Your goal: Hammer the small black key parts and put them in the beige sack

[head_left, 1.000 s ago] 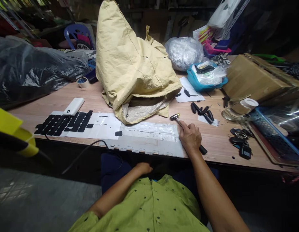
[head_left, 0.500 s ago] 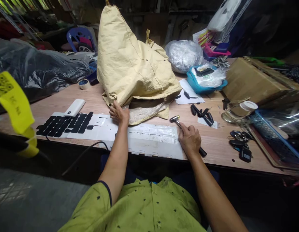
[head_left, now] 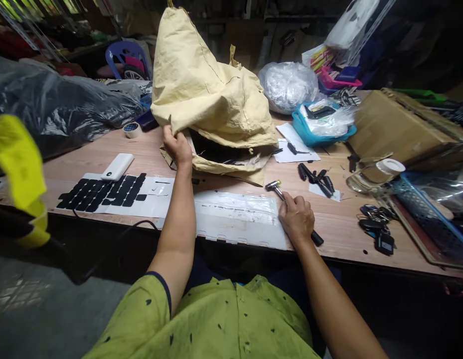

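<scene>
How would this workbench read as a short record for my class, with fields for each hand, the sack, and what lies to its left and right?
Left hand: gripping the upper edge of the cream sack at its opening
Right hand: closed around the hammer
Sack state: opening gapes toward the person; contents too dark to identify
Left of sack: tape roll, white power bank, black pads
Right of sack: turquoise basket, cardboard box, bunch of keys

No lettering or number was legible. Left of the beige sack (head_left: 211, 92), the yellow tag (head_left: 19, 164) was blurred and the white device (head_left: 118, 165) bore an unreadable dark mark (head_left: 109, 174).
</scene>
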